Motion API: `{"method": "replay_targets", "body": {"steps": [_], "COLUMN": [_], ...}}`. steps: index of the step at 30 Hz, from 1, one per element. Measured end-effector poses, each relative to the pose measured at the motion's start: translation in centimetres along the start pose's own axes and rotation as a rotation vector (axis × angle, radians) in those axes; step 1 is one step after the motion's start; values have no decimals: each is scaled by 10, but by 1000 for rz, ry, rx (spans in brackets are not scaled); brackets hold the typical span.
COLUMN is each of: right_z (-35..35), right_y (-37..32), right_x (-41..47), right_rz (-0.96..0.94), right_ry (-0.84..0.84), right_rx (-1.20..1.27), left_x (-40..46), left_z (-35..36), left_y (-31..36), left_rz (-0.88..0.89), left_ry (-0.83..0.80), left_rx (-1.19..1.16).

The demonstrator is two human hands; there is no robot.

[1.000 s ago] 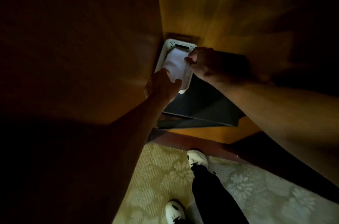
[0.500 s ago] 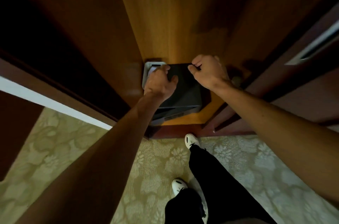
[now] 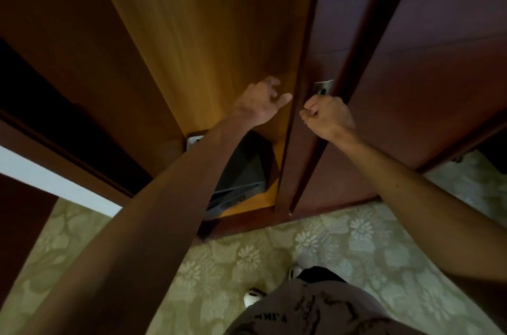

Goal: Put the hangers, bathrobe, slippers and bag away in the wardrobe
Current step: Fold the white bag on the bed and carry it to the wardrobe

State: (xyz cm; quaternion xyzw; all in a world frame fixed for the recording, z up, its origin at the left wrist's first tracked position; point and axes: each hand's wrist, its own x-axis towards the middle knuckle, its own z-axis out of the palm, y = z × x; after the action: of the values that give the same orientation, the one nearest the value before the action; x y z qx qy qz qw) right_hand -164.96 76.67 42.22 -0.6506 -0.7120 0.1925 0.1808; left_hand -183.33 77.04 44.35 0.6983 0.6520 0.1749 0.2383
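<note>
A: Head view, item: wardrobe door (image 3: 307,120), edge gripped by right hand (image 3: 327,115); left hand (image 3: 259,103) loosely curled, nothing held.

B: Bag, slippers? Not identified; a dark box (image 3: 241,170) is seen low inside. Door should be slid steadily, fingers kept clear.

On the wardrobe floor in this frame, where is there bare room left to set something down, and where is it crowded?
A bare strip of wardrobe floor lies between the dark safe-like box and the door edge, and continues narrowly in front of the box. The back left corner is crowded: the white tray is wedged beside the box. The left arm hides the rest.
</note>
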Motion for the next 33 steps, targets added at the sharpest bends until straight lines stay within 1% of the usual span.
{"method": "replay_targets", "body": {"steps": [3,6,9,11,16,22,28,33], "right_z": [-15,-27,-32,-31,-25,-22,-12,3], "right_y": [17,24,23,21,14,9,-9,-37], "right_x": [6,9,10,10,12,13,7,-1], "right_rz": [24,29,-45,-98,-125,-175,-241,-254], "right_ry": [-31,-95,-185,-208,-163,-166,-164,-161], "right_rx": [-112,-149,-137,-113,-111,-151,-201,-216], "left_x": [13,25,32,31,31,31,21,2], "left_z": [6,11,9,7,9,11,-1,-19], "left_y": [30,47,50,50,47,30,10,-9], "left_rz": [8,-24,-60,-65,-86,-92,-105,-126], "left_ry": [-17,28,36,39,54,73,83,95], "left_rx": [77,97,106,132,140,58,92,114]}}
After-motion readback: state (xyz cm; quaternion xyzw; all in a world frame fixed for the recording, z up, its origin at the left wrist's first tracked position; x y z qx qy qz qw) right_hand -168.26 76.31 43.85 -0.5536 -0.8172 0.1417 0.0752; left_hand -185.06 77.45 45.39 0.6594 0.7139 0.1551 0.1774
